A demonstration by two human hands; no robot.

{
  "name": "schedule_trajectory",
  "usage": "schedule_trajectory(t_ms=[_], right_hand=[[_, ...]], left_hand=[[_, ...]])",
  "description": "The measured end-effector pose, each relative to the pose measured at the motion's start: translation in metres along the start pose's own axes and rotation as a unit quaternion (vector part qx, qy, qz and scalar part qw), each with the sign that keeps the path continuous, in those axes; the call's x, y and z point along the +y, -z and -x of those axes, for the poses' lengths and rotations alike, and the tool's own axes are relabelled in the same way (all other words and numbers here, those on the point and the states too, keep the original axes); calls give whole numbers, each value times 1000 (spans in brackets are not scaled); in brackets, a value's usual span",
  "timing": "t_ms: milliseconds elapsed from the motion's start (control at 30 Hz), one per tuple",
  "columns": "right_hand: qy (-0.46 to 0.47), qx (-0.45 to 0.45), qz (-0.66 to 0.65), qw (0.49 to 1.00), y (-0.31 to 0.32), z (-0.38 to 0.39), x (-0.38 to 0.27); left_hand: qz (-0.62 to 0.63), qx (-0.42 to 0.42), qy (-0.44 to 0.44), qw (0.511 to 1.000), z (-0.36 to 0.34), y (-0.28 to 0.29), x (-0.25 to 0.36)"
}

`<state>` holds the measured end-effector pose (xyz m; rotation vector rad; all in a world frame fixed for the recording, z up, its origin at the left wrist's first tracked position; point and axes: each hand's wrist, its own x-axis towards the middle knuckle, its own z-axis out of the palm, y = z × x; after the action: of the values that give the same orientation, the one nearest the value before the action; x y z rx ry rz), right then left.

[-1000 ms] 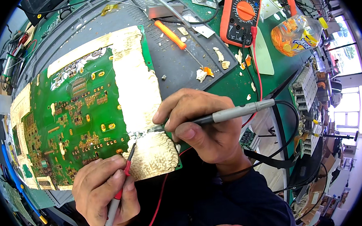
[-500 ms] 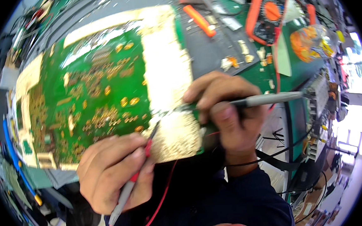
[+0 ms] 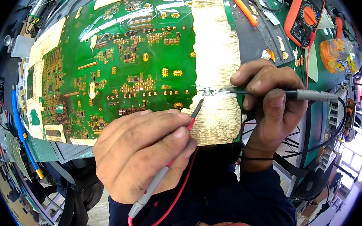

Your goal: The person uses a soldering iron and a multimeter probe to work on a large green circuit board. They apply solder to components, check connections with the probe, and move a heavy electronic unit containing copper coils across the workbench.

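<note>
Circuit board, green, one: lies on the grey mat in front of the person, its face crowded with small gold-coloured components. Cream compound, ridged, runs along the board's edges; the broad right-hand band is interrupted by a narrow gap near its lower end.

Left hand: fingers and thumb clamped on a red-and-grey probe, tilted, its dark tip at the gap — contact cannot be told. A red lead loops from its rear end.

Right hand: fingers and thumb pinched on a black-and-grey probe, held nearly level, tip at the same gap, just beside the other.

Beyond the right hand: multimeter, orange-cased with an orange dial; orange handle on the mat; clear bottle with orange contents — all well apart from the board.
</note>
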<state>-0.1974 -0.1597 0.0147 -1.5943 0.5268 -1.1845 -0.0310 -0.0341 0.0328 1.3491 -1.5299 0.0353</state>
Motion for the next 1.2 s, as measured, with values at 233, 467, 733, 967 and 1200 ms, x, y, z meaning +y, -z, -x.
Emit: schedule_trajectory(t_ms=[233,467,733,967,1200], right_hand=[[5,-1,0,1000,0,-1,0],[6,-5,7,1000,0,0,0],[77,-53,1,996,11,-7,6],[115,-75,35,990,11,-13,4],[113,-72,39,990,12,-12,4]], left_hand=[[-12,-57,2,998,3,8,2],[1,-59,9,998,1,6,2],[15,-17,8,1000,-3,0,3],[14,-36,36,999,-3,2,5],[25,-31,56,998,-3,3,6]])
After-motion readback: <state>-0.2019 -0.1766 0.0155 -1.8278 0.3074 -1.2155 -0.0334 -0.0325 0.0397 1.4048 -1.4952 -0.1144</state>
